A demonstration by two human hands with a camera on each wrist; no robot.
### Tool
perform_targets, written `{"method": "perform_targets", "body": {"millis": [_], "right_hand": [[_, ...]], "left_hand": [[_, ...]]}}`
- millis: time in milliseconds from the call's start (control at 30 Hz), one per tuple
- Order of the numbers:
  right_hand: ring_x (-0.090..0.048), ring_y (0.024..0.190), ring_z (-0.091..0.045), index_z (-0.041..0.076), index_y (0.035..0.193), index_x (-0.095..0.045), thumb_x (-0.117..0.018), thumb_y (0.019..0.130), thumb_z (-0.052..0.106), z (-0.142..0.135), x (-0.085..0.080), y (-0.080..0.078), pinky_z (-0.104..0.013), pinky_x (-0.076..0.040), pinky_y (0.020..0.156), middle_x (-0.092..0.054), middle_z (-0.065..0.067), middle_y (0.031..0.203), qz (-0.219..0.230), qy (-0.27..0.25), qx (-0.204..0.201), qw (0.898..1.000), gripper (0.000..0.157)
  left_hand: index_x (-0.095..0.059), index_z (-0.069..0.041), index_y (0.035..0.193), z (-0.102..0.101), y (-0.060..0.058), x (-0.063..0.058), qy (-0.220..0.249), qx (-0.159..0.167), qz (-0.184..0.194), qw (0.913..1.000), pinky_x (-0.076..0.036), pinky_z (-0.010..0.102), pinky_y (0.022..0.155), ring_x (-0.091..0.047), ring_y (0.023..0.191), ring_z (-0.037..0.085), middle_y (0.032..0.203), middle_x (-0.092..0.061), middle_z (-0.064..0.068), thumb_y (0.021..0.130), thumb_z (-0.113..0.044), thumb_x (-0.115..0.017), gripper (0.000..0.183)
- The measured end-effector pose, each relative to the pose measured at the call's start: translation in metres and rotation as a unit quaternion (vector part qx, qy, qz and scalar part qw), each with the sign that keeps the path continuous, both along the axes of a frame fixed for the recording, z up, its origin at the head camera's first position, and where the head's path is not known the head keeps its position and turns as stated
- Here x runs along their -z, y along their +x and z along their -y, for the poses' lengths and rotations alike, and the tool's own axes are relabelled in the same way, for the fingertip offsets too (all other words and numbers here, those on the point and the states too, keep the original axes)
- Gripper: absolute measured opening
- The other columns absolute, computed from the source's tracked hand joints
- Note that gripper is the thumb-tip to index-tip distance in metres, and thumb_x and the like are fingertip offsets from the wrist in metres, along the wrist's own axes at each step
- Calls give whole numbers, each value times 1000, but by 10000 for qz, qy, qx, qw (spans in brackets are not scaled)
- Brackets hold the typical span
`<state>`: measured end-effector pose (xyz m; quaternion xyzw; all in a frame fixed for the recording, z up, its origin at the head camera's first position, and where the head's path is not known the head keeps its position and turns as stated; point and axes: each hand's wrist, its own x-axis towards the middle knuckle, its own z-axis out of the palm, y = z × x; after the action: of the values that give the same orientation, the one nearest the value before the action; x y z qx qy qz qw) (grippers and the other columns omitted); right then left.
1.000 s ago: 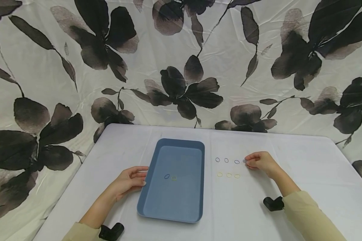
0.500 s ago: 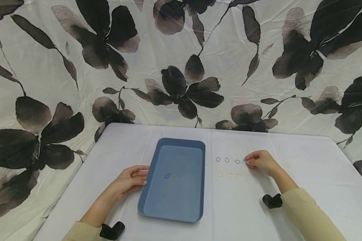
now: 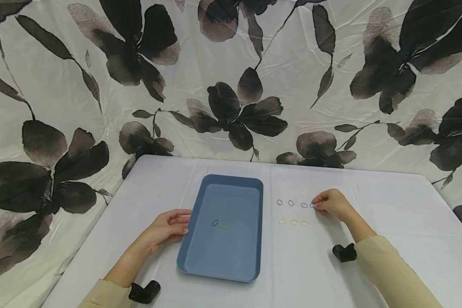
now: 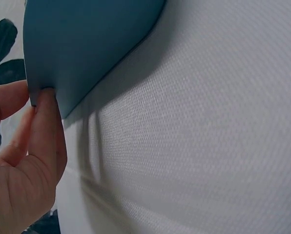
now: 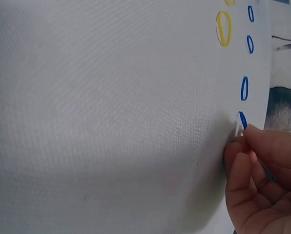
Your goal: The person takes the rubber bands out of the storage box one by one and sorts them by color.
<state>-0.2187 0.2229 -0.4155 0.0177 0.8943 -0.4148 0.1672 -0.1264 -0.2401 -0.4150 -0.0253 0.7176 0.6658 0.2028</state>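
Observation:
My left hand [image 3: 163, 230] holds the left rim of a blue rectangular tray [image 3: 220, 265], thumb on the rim and fingers against the outer wall [image 4: 92, 44] in the left wrist view. Inside the tray lie one blue rubber band [image 3: 214, 223] and one yellow rubber band [image 3: 223, 225], side by side. Right of the tray, my right hand [image 3: 334, 204] pinches another blue rubber band [image 5: 242, 120] between thumb and fingertips, low at the cloth. Part of that band is hidden by the fingers. It is at the right end of a row of three blue rubber bands [image 3: 291, 203].
Nearer than the blue row, three yellow rubber bands [image 3: 294, 222] lie in a line on the white tablecloth [image 3: 292, 265]. A floral curtain [image 3: 231, 119] hangs behind the table. Black devices [image 3: 344, 253] sit at both wrists.
The pinched blue band shows a little more clearly at the right hand's fingertips. The head view has shifted slightly. Tray, left hand and the other bands keep their places.

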Motion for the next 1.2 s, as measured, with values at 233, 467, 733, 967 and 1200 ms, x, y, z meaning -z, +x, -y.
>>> {"method": "perform_targets", "body": {"millis": [233,467,733,967,1200], "right_hand": [[-52,67,-16,-11,96,-64,-64,82,-3,-1,-5,0,-26,-47,60,-61,-9,79,-93,293,-20,9995,17],[-51,67,-17,-10,102,-62,-61,83,-2,6,-14,-6,-26,-47,60,-56,-7,76,-93,108,-4,9999,21],[-51,64,-16,-10,106,-61,-66,82,1,29,-29,-16,-28,-46,59,-55,-4,70,-393,-144,-157,9990,27],[-52,68,-17,-9,107,-62,-66,82,3,61,-42,-22,-31,-48,64,-57,-4,71,-458,-351,-531,9969,28],[-53,69,-18,-8,106,-63,-66,82,3,90,-48,-22,-34,-50,68,-58,-5,72,-423,-562,-903,9934,27]], "left_hand": [[-33,13,136,0,1,2,51,21,-2,10000,-52,26,77,-61,95,15,120,-54,24,80,7,-62,63],[-33,12,136,1,1,2,41,1,-26,10000,-52,26,76,-61,96,15,121,-54,24,80,8,-62,64],[-34,11,137,0,0,0,-2,-6,-25,10000,-52,26,77,-60,98,17,122,-53,25,80,7,-62,64],[-34,11,137,2,0,0,-21,8,-33,10000,-52,26,77,-60,98,17,122,-52,26,80,7,-62,64],[-35,10,137,0,0,0,-50,-63,10,10000,-52,26,76,-60,97,17,122,-53,25,80,7,-63,63]]}}
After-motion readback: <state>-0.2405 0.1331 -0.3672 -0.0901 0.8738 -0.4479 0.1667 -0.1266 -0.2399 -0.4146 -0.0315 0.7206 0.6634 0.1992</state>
